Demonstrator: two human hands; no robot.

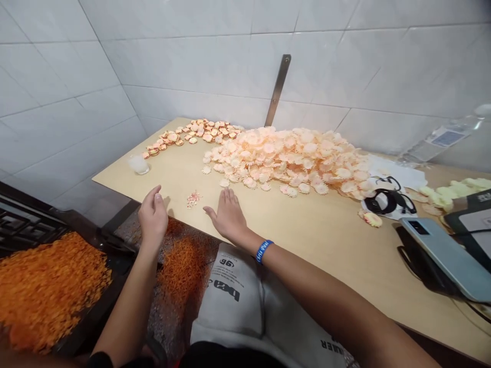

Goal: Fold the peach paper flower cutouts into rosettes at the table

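Note:
My left hand (153, 215) is raised at the table's front edge, its fingers loosely curved and apart from the thumb, with nothing in it. Palm down near the tabletop (291, 225), my right hand (230, 215) has its fingers stretched out and thumb spread, and it too is bare. Between the two hands lies a small heap of pale pink bits (194, 199). Just beyond my right fingertips is one loose pale disc (224, 182). Behind it rises a large pile of peach, fringed flower-shaped pieces (284, 158).
Red-edged flower pieces (209, 130) lie at the back left, near a whitish translucent lump (138, 164). To the right are a black cable (387, 202), a phone (445, 255) and a tilted clear bottle (441, 138). Orange petals (49, 286) fill a dark seat at left.

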